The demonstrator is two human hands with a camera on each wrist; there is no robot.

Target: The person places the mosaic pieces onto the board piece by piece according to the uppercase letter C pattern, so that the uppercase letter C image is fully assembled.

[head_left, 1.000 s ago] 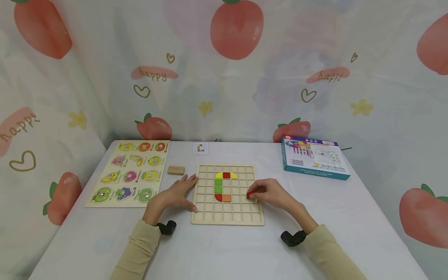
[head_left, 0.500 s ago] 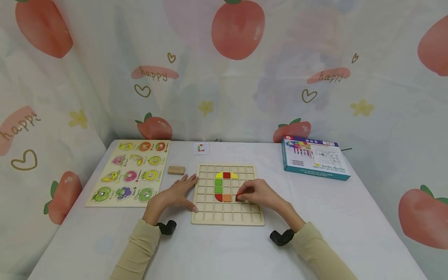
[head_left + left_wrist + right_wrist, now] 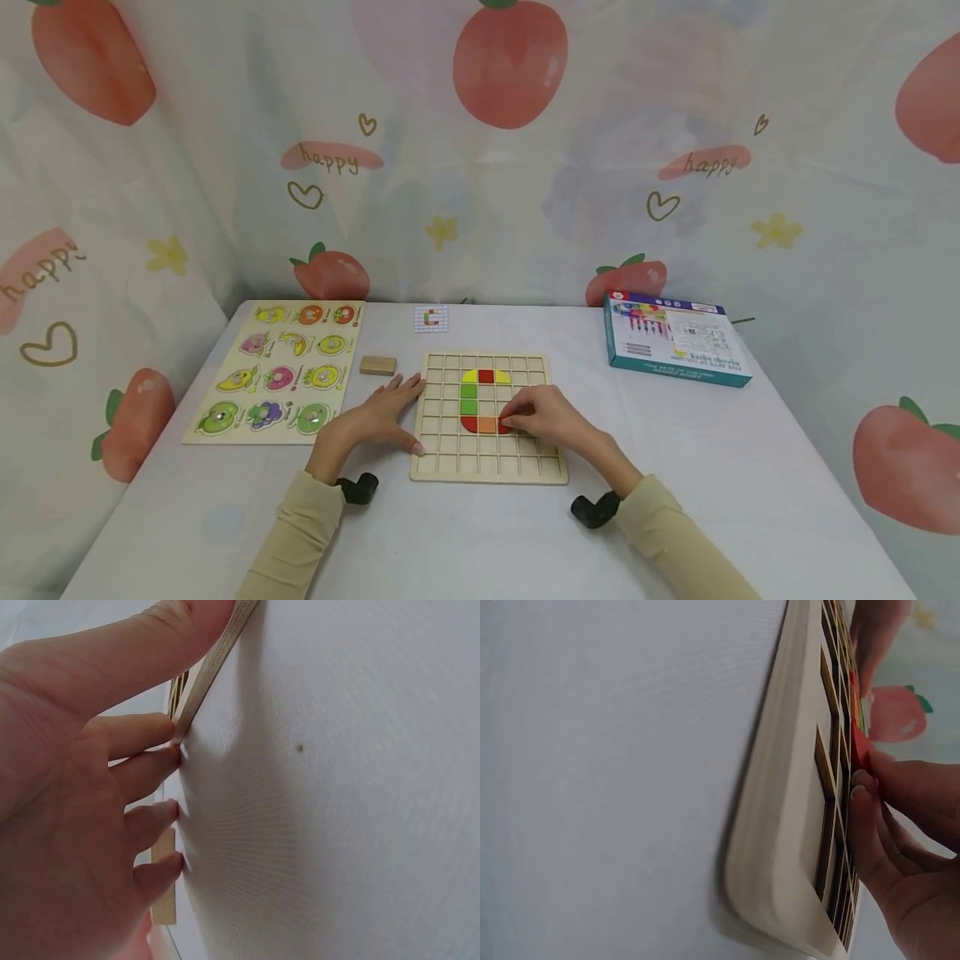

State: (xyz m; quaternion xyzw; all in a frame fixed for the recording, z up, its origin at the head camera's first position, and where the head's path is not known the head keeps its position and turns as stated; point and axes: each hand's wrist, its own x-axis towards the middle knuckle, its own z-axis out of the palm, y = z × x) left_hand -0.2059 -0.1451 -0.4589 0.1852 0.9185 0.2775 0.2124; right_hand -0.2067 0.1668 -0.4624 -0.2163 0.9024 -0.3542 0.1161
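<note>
Fingertips of the right hand [image 3: 542,419] pinch a small red piece [image 3: 505,426] and hold it down in a cell of the wooden grid board [image 3: 487,468], just beside the orange piece [image 3: 487,425] that lies on the far side of the piece from the fingers. Straight and relaxed, the left hand [image 3: 378,415] lies flat on the white table [image 3: 480,542], its fingertips touching the board's left edge and its thumb at the near left corner. Beyond those fingers lies a small wooden block [image 3: 377,365], with a fruit puzzle board [image 3: 279,371] further to their outer side.
</note>
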